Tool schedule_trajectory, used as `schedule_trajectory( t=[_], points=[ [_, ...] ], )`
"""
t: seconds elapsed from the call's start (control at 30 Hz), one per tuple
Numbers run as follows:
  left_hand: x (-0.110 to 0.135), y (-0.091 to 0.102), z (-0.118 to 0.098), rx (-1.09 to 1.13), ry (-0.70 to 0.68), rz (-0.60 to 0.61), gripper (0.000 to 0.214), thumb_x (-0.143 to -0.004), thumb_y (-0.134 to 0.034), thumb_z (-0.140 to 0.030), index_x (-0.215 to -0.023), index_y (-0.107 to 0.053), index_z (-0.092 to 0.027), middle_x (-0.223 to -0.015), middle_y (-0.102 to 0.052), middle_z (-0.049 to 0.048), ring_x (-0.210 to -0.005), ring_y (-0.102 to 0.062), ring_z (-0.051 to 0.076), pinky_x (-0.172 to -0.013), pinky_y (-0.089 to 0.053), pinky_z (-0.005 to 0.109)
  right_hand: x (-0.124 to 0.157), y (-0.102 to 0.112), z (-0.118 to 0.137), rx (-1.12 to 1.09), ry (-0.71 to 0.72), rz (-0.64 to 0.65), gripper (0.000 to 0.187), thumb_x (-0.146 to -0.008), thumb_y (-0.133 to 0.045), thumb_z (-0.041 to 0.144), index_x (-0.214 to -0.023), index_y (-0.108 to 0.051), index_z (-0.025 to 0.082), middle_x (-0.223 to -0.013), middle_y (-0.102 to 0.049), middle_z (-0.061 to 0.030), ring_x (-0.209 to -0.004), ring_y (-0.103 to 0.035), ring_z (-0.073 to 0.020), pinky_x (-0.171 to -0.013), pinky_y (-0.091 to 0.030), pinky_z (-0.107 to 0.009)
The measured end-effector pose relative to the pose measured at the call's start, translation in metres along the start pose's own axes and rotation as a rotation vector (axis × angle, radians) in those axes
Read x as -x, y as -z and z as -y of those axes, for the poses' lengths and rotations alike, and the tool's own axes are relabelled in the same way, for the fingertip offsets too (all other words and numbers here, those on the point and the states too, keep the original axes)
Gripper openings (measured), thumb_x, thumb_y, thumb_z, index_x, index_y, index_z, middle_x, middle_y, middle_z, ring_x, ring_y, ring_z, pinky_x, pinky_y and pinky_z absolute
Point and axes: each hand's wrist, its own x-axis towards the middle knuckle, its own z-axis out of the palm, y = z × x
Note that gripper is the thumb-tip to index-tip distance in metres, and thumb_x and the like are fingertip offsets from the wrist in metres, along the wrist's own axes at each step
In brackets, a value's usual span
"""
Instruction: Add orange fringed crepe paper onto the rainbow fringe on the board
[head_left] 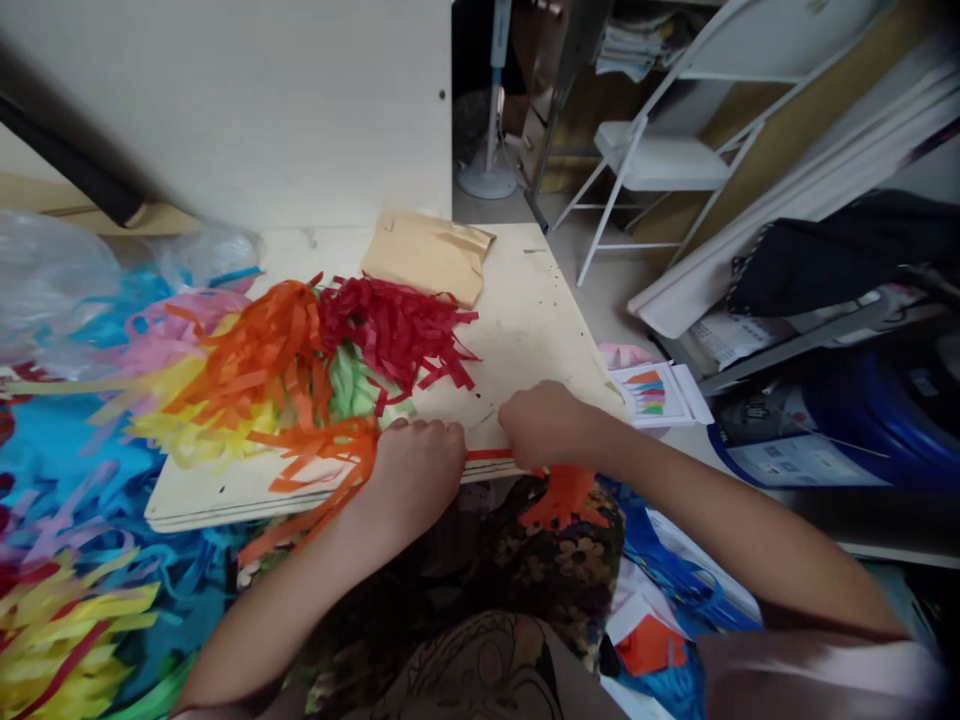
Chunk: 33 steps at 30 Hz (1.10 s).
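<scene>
My left hand and my right hand both pinch one orange paper strip, stretched between them along the near edge of a pale wooden board. The left hand also rests against a bunch of orange strips trailing off the board. Heaps of cut paper strips lie on the board: orange, red, green and yellow.
A brown paper envelope lies at the board's far edge. Blue, pink and yellow strips cover the floor at left. A white folding chair, a fan stand, leaning boards and papers crowd the right.
</scene>
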Motion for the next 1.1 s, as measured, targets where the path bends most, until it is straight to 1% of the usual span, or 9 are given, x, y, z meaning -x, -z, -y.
schedule_trajectory(
  t=[0.17,0.3,0.43,0.53,0.63,0.73,0.93,1.03,1.1],
  points=[
    [0.005,-0.007,-0.010,0.008,-0.127,-0.146,0.017,-0.071,-0.041,-0.007,-0.070,-0.057,-0.012,-0.068,-0.058,0.0067,-0.068,-0.056,0.021,-0.058,-0.042,0.033,0.009,-0.007,0.026,0.135,0.067,-0.153,0.009,-0.065,-0.053,0.011,-0.064,-0.060,0.015,-0.066,-0.063,-0.0078,-0.068,-0.056,-0.0181,-0.068,-0.035,-0.032],
    [0.021,-0.029,-0.029,-0.100,-0.076,-0.411,0.024,-0.071,-0.037,-0.004,-0.072,-0.061,-0.009,-0.066,-0.060,0.0093,-0.068,-0.057,0.021,-0.062,-0.044,0.033,0.024,-0.042,0.047,0.250,-0.076,-0.425,0.014,-0.067,-0.047,0.006,-0.063,-0.059,0.012,-0.062,-0.059,-0.0086,-0.063,-0.052,-0.0183,-0.059,-0.035,-0.031],
    [0.037,-0.053,-0.043,-0.232,-0.028,-0.665,0.038,-0.072,-0.026,-0.001,-0.087,-0.061,-0.003,-0.089,-0.061,0.0153,-0.088,-0.055,0.022,-0.077,-0.042,0.032,0.031,-0.078,0.064,0.364,-0.235,-0.694,0.019,-0.068,-0.044,0.006,-0.075,-0.061,0.007,-0.067,-0.059,-0.0119,-0.065,-0.051,-0.0207,-0.060,-0.033,-0.033],
    [0.042,-0.059,-0.045,-0.240,0.010,-0.673,0.040,-0.073,-0.025,-0.003,-0.093,-0.060,-0.006,-0.093,-0.061,0.0133,-0.092,-0.054,0.022,-0.080,-0.040,0.033,0.031,-0.089,0.072,0.367,-0.292,-0.754,0.032,-0.068,-0.045,0.010,-0.098,-0.055,0.004,-0.075,-0.060,-0.0146,-0.070,-0.050,-0.0227,-0.063,-0.032,-0.035],
    [0.042,-0.061,-0.043,-0.222,0.033,-0.659,0.040,-0.073,-0.026,-0.004,-0.098,-0.058,-0.008,-0.097,-0.060,0.0121,-0.095,-0.052,0.022,-0.081,-0.037,0.037,0.031,-0.088,0.071,0.303,-0.281,-0.755,0.035,-0.070,-0.047,0.012,-0.104,-0.053,0.010,-0.069,-0.059,-0.0110,-0.066,-0.049,-0.0210,-0.060,-0.030,-0.033],
    [0.043,-0.063,-0.037,-0.178,0.029,-0.637,0.039,-0.074,-0.027,-0.004,-0.100,-0.057,-0.010,-0.100,-0.059,0.0116,-0.097,-0.050,0.021,-0.082,-0.035,0.037,0.033,-0.090,0.063,0.243,-0.272,-0.784,0.033,-0.072,-0.047,0.014,-0.104,-0.053,0.015,-0.069,-0.058,-0.0081,-0.065,-0.048,-0.0193,-0.057,-0.028,-0.031],
    [0.048,-0.067,-0.027,-0.037,0.001,-0.601,0.036,-0.077,-0.029,-0.006,-0.104,-0.052,-0.014,-0.104,-0.057,0.0088,-0.095,-0.050,0.020,-0.079,-0.032,0.041,0.040,-0.102,0.044,0.247,-0.326,-0.855,0.025,-0.073,-0.047,0.014,-0.097,-0.056,0.011,-0.084,-0.058,-0.0075,-0.069,-0.045,-0.0181,-0.059,-0.027,-0.031],
    [0.045,-0.060,-0.025,-0.032,-0.020,-0.609,0.033,-0.076,-0.032,-0.004,-0.100,-0.054,-0.012,-0.099,-0.059,0.0104,-0.092,-0.050,0.021,-0.077,-0.032,0.040,0.041,-0.100,0.043,0.259,-0.313,-0.819,0.021,-0.073,-0.046,0.010,-0.090,-0.058,0.011,-0.081,-0.057,-0.0071,-0.070,-0.044,-0.0186,-0.060,-0.027,-0.031],
    [0.041,-0.051,-0.022,-0.024,-0.059,-0.545,0.026,-0.075,-0.038,-0.006,-0.092,-0.057,-0.012,-0.090,-0.061,0.0095,-0.087,-0.051,0.022,-0.075,-0.033,0.039,0.042,-0.096,0.043,0.265,-0.284,-0.810,0.015,-0.073,-0.047,0.010,-0.078,-0.060,0.013,-0.074,-0.056,-0.0054,-0.069,-0.044,-0.0189,-0.060,-0.027,-0.031]
  ],
)
